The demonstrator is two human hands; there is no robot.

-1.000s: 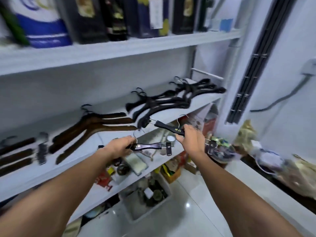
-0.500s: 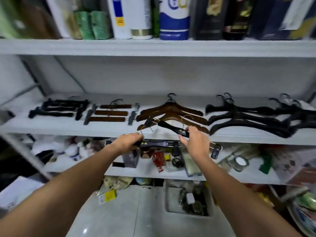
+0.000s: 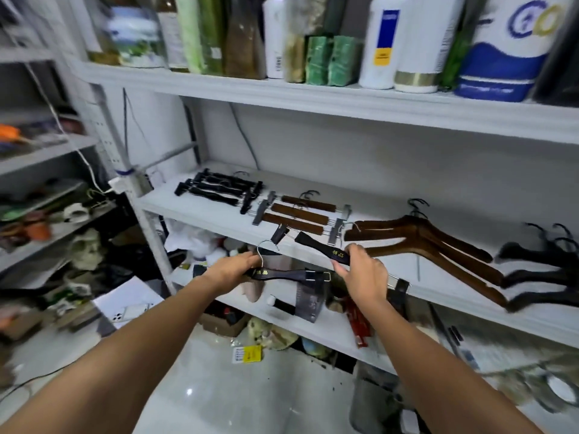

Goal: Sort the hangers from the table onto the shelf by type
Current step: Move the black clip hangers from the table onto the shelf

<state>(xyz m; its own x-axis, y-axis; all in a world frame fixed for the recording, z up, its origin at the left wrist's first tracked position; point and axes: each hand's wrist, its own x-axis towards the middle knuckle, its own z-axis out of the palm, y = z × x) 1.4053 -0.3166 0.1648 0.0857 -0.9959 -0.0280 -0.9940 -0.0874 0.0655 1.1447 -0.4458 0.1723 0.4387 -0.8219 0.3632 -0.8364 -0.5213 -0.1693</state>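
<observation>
Each hand holds a black clip hanger in front of the white shelf. My left hand grips one black clip hanger by its bar, level, below the shelf edge. My right hand grips a second black clip hanger, tilted, its far clip over the shelf edge. On the shelf lie sorted groups: black clip hangers at the left, brown wooden clip hangers, brown wooden coat hangers, and black coat hangers at the right.
Bottles and boxes fill the shelf above. The lower shelf holds small clutter. A second cluttered rack stands at the left. The white tiled floor carries papers, a yellow tag and a grey bin.
The view has swung left along the shelf, so the black clip hangers at its left end now show. Both hands moved left with their hangers and keep their grip.
</observation>
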